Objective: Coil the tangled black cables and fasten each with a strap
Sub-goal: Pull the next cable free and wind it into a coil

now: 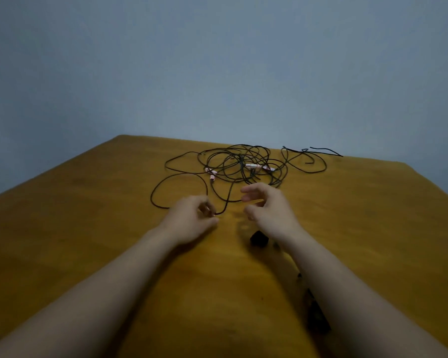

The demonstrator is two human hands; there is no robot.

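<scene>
Head view: left hand [192,218] pinches cable [225,202] — right hand [267,208] hovers.

Single head-worn wide-angle view, looking forward and down over the table [93,228]; forearms close below, wall [217,60] beyond.

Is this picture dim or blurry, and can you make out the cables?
Head view: dim, flat light, faint shadows on the table; wide-angle bending at its edges; the black cables read clearly; the dark objects beside the right forearm are too blurred to identify.
</scene>
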